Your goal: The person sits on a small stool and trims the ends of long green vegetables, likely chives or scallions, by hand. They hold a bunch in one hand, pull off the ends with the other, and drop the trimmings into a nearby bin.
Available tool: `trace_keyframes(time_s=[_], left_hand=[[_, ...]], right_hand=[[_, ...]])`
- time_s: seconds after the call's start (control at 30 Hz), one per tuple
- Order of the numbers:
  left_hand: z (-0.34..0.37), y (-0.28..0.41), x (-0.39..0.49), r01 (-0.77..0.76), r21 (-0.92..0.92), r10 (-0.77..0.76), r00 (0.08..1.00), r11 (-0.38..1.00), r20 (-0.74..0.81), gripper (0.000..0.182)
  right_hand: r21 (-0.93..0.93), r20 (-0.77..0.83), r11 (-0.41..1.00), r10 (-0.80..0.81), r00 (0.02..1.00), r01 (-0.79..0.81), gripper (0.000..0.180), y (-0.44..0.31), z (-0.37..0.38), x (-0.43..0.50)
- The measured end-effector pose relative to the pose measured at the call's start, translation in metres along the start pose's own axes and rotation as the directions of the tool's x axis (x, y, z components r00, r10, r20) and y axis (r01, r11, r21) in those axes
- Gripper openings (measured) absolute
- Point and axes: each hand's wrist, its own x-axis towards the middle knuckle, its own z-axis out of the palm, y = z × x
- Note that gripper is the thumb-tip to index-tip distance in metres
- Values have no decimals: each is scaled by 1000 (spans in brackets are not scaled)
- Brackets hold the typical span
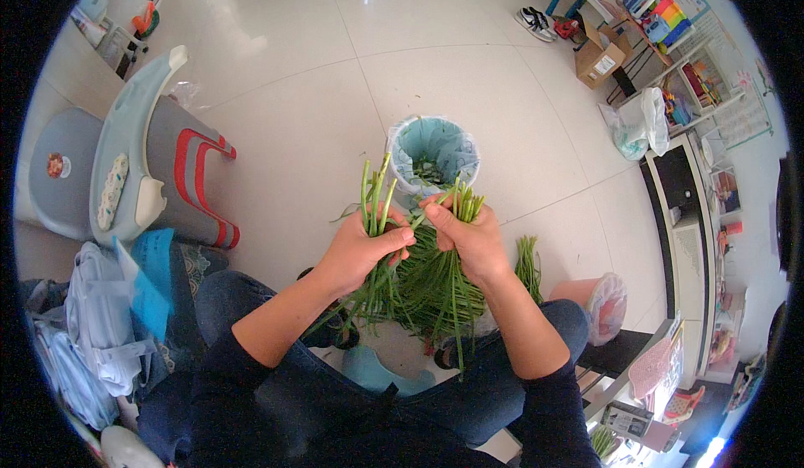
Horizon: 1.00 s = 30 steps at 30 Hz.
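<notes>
My left hand (355, 248) is closed around a few long green stalks (375, 201), which look like chives, their pale cut ends pointing up. A thicker bunch of the same stalks (468, 203) is gripped in my right hand (471, 242), with thin leaves trailing down below it. Between the two hands, the fingertips meet at one slanting stalk (419, 220). Beneath them lies a large heap of these greens (421, 286), partly hidden by my hands. Just beyond stands a bin (411, 135) lined with a pale bag, with green scraps (427, 171) at its bottom.
Another bundle of greens (529, 267) lies right of the heap, near a pink lined bin (578, 292). At left stands a grey plastic chair with a tray (135, 129), beside folded clothes (100, 317). A cardboard box (600, 57) and a plastic bag (637, 126) are at far right.
</notes>
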Motion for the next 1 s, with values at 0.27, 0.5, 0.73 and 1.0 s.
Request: trace_keyframes(time_s=[0.27, 0.5, 0.73, 1.0], left_hand=[[-2, 8, -2, 39, -112, -47, 997, 993, -68, 16], [0, 5, 8, 105, -232, -133, 985, 967, -113, 26], [-3, -4, 9, 63, -156, -74, 995, 986, -70, 20], [2, 2, -2, 122, -171, -120, 993, 978, 21, 21]], right_hand=[[198, -325, 974, -42, 945, 111, 24, -5, -35, 29], [-216, -292, 973, 16, 956, -82, 39, 48, -25, 88], [-59, 127, 997, 51, 991, -44, 28, 18, 8, 22], [170, -114, 985, 12, 993, 8, 32, -10, -6, 5]])
